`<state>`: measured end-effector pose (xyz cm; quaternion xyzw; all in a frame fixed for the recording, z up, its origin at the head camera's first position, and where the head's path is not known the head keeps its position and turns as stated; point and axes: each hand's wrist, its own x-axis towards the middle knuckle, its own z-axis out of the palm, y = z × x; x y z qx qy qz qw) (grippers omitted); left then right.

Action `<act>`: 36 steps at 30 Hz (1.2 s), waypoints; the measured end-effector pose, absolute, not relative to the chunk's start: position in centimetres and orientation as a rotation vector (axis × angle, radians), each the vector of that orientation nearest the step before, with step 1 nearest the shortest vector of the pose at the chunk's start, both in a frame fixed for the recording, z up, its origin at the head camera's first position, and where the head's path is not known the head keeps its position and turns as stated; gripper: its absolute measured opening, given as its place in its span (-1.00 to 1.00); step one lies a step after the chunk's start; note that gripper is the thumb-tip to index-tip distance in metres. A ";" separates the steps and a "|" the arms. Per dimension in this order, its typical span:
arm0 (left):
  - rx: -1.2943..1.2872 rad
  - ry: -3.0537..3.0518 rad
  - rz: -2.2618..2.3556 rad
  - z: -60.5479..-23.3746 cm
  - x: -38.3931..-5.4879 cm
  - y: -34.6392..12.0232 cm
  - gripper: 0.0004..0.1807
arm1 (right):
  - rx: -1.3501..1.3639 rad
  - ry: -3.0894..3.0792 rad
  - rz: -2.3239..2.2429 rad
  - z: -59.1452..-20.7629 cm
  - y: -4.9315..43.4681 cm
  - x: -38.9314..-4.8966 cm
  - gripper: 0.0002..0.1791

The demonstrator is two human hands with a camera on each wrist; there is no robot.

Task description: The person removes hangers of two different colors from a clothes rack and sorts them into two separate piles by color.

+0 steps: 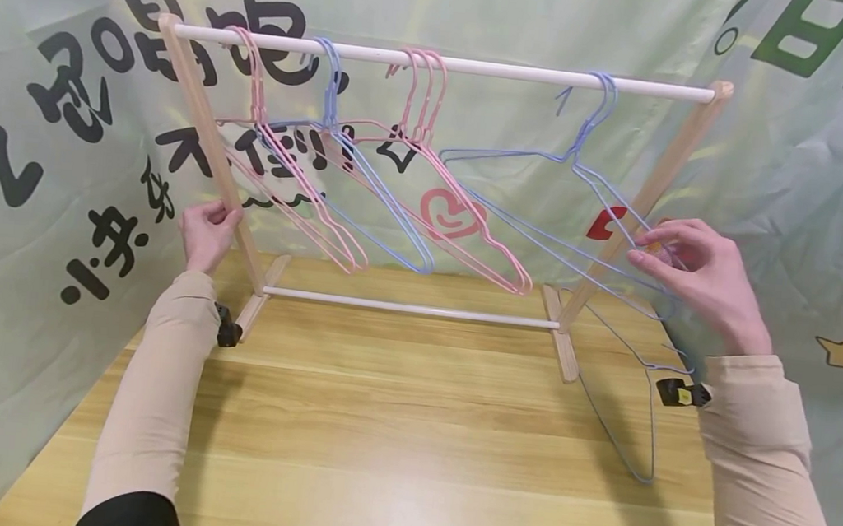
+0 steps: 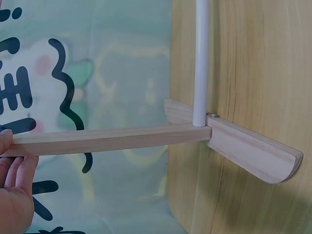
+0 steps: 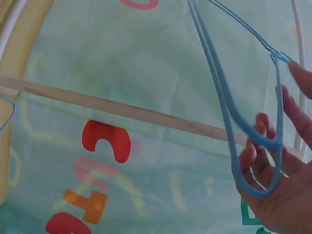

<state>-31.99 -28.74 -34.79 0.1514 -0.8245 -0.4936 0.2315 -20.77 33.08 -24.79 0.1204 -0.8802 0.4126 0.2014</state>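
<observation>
The hangers (image 1: 418,136) are pink or blue, the backdrop (image 1: 507,117) pale green (partly black-lettered).

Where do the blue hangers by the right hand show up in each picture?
Head: the blue hangers hang right of centre, reaching down to the right hand.
Left wrist: they are not in it.
Right wrist: in the right half, their looped end in front of that hand.
Shared landmark: the wooden rack, seen in all three pictures.

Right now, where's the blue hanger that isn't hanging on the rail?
In the head view, the loose blue hanger lies toward the right side of the wooden table, beside the rack's right foot and below the right hand.
</observation>
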 end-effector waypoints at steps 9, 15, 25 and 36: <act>0.413 -2.263 -1.348 -34.7 -31.9 -28.7 -0.59 | 0.402 -2.370 0.880 -25.4 32.1 -21.3 -0.70; 0.415 -2.262 -1.351 -34.7 -31.9 -28.6 -0.60 | 0.403 -2.258 0.956 -25.9 31.8 -21.7 -0.87; 0.415 -2.254 -1.361 -34.6 -31.9 -28.6 -0.59 | 0.451 -2.039 1.256 -26.4 30.8 -22.5 -0.84; 0.426 -2.260 -1.378 -34.6 -31.9 -28.6 -0.59 | 0.392 -2.104 1.229 -26.2 30.0 -22.4 -0.80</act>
